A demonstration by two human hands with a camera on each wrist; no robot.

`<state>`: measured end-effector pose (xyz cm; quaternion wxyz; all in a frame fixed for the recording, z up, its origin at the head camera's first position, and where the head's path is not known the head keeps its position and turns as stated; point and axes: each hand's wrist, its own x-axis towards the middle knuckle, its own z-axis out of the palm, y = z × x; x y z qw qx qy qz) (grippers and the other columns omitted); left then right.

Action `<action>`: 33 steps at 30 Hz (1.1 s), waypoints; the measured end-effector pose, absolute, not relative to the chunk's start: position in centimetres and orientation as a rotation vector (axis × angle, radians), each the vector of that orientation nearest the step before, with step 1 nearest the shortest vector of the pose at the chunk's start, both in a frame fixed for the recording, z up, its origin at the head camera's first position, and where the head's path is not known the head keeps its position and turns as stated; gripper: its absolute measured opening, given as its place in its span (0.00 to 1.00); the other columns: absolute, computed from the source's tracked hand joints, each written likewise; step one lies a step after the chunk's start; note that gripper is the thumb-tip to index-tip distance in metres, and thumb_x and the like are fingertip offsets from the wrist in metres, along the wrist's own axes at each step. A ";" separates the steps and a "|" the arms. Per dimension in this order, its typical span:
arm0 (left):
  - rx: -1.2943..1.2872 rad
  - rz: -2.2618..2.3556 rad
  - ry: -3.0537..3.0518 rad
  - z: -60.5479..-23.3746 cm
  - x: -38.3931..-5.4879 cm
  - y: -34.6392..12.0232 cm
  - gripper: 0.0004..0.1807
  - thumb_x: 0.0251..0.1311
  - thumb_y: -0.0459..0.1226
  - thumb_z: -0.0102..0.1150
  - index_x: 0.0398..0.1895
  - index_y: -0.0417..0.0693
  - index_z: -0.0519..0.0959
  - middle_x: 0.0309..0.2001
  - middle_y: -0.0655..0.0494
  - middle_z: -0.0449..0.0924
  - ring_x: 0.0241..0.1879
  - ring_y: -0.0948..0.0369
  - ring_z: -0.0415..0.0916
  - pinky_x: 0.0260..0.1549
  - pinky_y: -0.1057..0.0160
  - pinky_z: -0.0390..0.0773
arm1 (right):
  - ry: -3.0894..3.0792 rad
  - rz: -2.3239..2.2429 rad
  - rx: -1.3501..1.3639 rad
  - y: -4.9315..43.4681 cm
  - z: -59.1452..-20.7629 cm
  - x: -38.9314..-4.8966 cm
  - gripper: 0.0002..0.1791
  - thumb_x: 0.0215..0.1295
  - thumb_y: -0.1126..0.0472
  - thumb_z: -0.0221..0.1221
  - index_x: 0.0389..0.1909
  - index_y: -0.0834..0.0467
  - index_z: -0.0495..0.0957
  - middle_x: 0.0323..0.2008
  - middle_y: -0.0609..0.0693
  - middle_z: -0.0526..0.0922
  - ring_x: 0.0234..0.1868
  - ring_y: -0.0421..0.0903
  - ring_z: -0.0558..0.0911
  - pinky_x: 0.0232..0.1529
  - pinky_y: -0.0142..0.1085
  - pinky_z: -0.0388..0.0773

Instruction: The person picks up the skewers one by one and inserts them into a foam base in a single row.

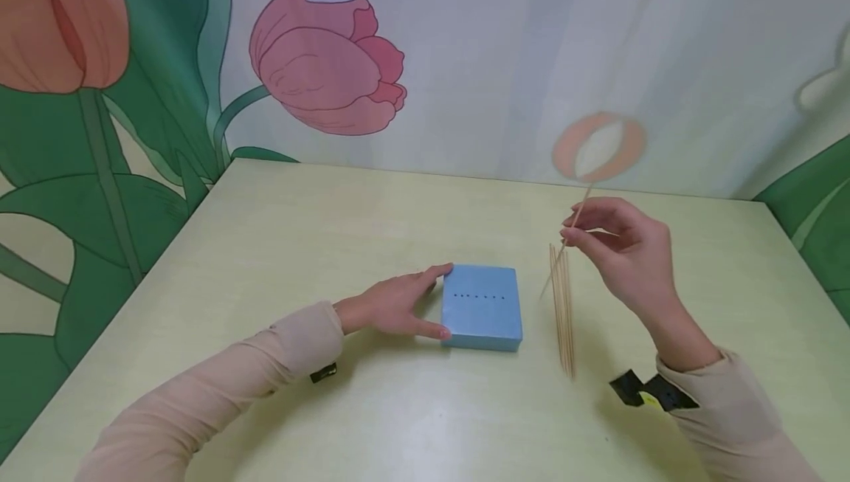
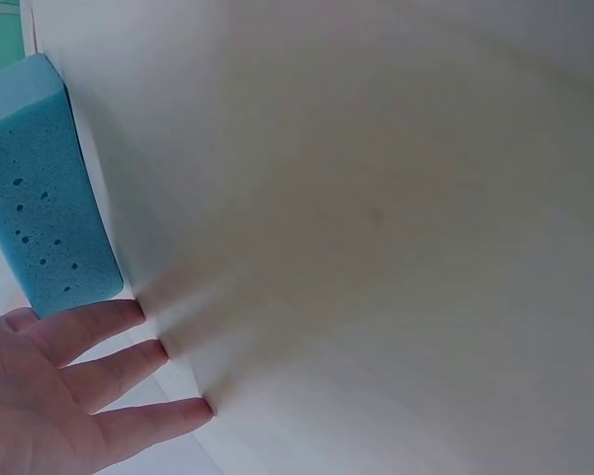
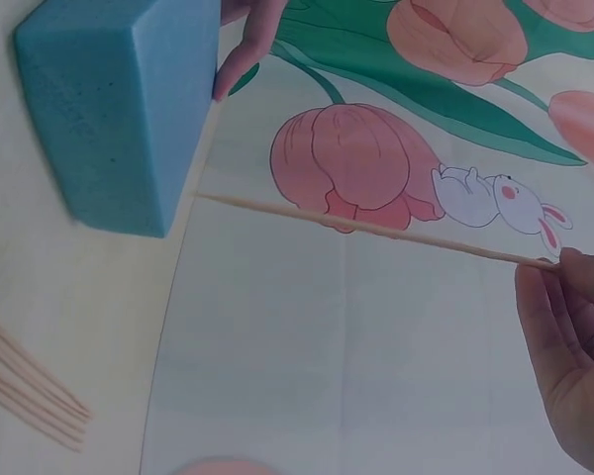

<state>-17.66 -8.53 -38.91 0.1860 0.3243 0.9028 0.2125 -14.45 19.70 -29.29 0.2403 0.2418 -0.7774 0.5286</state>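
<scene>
A blue foam block (image 1: pixel 479 317) with a row of small holes in its top lies on the table. My left hand (image 1: pixel 398 305) is at its left side, thumb and index finger spread to the two left corners. In the left wrist view, three straight fingers (image 2: pixel 114 378) reach down to the table beside the block. My right hand (image 1: pixel 624 249) is raised right of the block and pinches a thin wooden skewer (image 3: pixel 376 230) between thumb and fingertips. The skewer slants, its pointed lower end directed toward the block. Several more skewers (image 1: pixel 563 319) lie loosely side by side under that hand.
A pale table (image 1: pixel 319 224) carries everything. Behind it hangs a curtain (image 1: pixel 478 69) printed with tulips, leaves and a white rabbit. Dark straps (image 1: pixel 654 391) show at the right sleeve.
</scene>
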 end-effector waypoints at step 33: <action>0.906 0.602 2.555 -38.7 -17.4 -8.3 0.55 0.47 0.61 0.60 0.71 0.51 0.43 0.67 0.49 0.56 0.63 0.55 0.59 0.58 0.55 0.61 | -1.957 1.654 0.817 14.3 -29.4 -15.8 0.08 0.48 0.81 0.60 0.31 0.73 0.77 0.27 0.45 0.81 0.29 0.41 0.81 0.34 0.32 0.78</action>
